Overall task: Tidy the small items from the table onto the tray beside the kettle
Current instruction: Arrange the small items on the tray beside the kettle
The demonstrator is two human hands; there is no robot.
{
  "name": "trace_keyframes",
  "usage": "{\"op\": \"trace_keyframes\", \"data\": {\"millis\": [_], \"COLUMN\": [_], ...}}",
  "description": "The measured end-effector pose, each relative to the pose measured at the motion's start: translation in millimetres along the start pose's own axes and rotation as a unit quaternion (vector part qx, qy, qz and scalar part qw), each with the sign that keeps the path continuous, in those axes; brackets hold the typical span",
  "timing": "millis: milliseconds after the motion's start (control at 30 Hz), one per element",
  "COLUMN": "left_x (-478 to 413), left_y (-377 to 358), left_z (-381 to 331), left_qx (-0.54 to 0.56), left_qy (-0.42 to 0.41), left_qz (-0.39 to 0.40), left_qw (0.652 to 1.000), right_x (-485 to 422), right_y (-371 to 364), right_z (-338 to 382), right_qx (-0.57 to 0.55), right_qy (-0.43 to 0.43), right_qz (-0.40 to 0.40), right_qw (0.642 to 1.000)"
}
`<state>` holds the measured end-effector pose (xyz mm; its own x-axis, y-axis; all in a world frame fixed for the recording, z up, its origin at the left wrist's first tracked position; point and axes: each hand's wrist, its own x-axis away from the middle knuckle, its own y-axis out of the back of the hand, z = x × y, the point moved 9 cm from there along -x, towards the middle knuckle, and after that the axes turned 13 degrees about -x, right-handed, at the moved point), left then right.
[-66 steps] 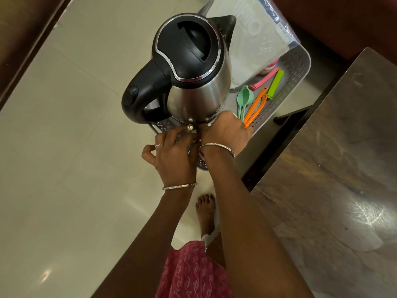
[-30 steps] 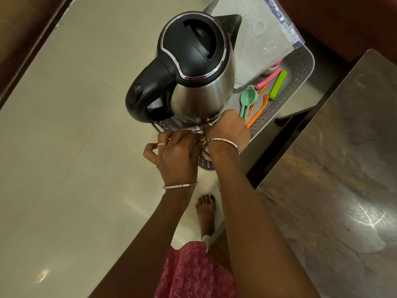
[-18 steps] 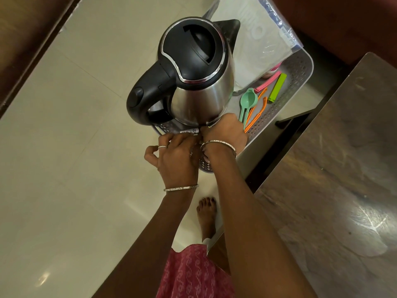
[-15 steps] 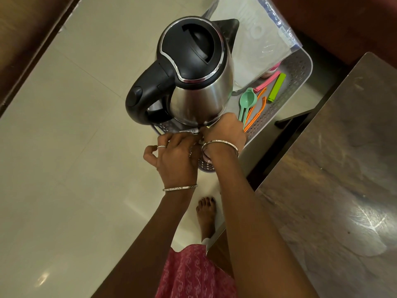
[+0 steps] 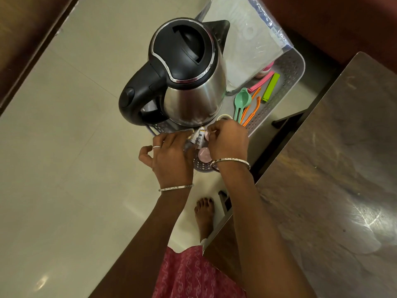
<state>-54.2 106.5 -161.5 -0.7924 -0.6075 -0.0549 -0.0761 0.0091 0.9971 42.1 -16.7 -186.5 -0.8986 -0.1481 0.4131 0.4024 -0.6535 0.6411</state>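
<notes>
Both hands have drawn apart since a moment ago, uncovering small white cylinders (image 5: pixel 198 136) and a pink round cap (image 5: pixel 203 154) at the near end of the grey perforated tray (image 5: pixel 294 67). Pale floor (image 5: pixel 64 125) lies open to the left; the dark table (image 5: pixel 333 168) edge runs close on the right. The left hand (image 5: pixel 171 155) reaches loosely, thumb splayed, fingertips touching the cylinders. The right hand (image 5: pixel 227 143) is curled over the tray; whether it pinches anything is hidden. The steel kettle (image 5: pixel 187 72) stands just beyond, with a green spoon (image 5: pixel 241 100) and orange clips (image 5: pixel 251 108) to its right.
</notes>
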Motion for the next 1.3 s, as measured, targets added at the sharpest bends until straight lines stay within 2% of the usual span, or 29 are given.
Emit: {"op": "trace_keyframes", "data": {"millis": [300, 600, 767, 900, 1100, 1300], "left_x": [-11.2, -11.9, -16.6, -22.9, -29.8, -30.1], "left_y": [5.3, -9.8, -7.9, -13.9, -17.7, -10.5], "left_z": [-10.7, -13.5, -5.7, 2.4, -0.2, -4.4], "left_qx": [0.014, -0.043, -0.090, -0.155, -0.174, -0.170], "left_qy": [0.010, 0.048, 0.063, 0.053, 0.052, 0.033], "left_qz": [0.016, 0.061, 0.057, 0.087, 0.119, 0.113], "left_qw": [1.000, 0.996, 0.992, 0.983, 0.976, 0.978], "right_x": [9.5, 9.6, 8.9, 9.4, 0.9, -2.6], "right_y": [-10.5, -14.3, -12.2, -15.0, -23.2, -28.2], "right_z": [12.0, 13.2, 14.5, 14.1, 11.9, 16.7], "right_qx": [0.089, 0.097, 0.120, 0.132, 0.173, 0.194], "right_qy": [0.039, 0.052, 0.045, 0.052, 0.054, 0.118], "right_qz": [0.001, -0.007, 0.033, 0.055, 0.094, 0.098], "right_qw": [0.995, 0.994, 0.991, 0.988, 0.979, 0.969]}}
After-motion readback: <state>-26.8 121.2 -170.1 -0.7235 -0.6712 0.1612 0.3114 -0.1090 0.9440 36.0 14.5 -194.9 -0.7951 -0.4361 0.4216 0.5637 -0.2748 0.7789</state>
